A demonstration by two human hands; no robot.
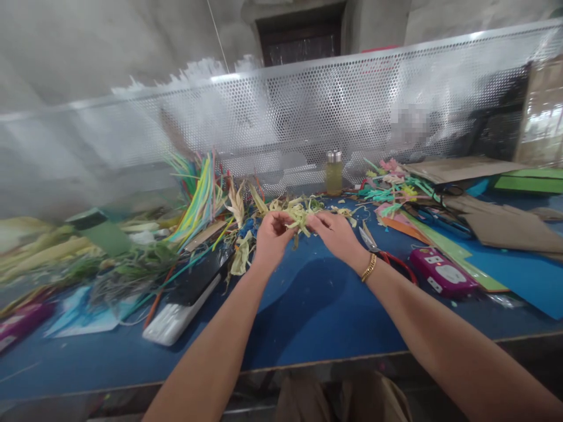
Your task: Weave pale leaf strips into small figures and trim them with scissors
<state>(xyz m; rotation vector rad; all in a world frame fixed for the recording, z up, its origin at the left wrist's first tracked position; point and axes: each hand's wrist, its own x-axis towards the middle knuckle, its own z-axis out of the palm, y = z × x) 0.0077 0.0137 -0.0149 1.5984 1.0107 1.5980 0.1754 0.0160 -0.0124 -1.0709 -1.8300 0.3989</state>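
Between my two hands is a pale green flower-like bunch of curled dry husk strips (299,218), held just above the blue tabletop (303,305). My left hand (273,234) pinches its left side with thumb and fingers. On its right side the fingers of my right hand (335,233) are closed, their tips partly hidden by the strips. A gold bracelet (369,267) circles my right wrist. Scissors with red handles (398,266) lie just right of that wrist, blades pointing away. Loose dried husks (241,255) lie beside my left hand.
Colourful straw-like stems (200,202) stand at the back left, near a black and white phone-like object (189,305). A jar of yellowish liquid (334,173) stands by the perforated metal screen (299,117). Right are a purple device (442,272), cardboard (514,225) and coloured paper.
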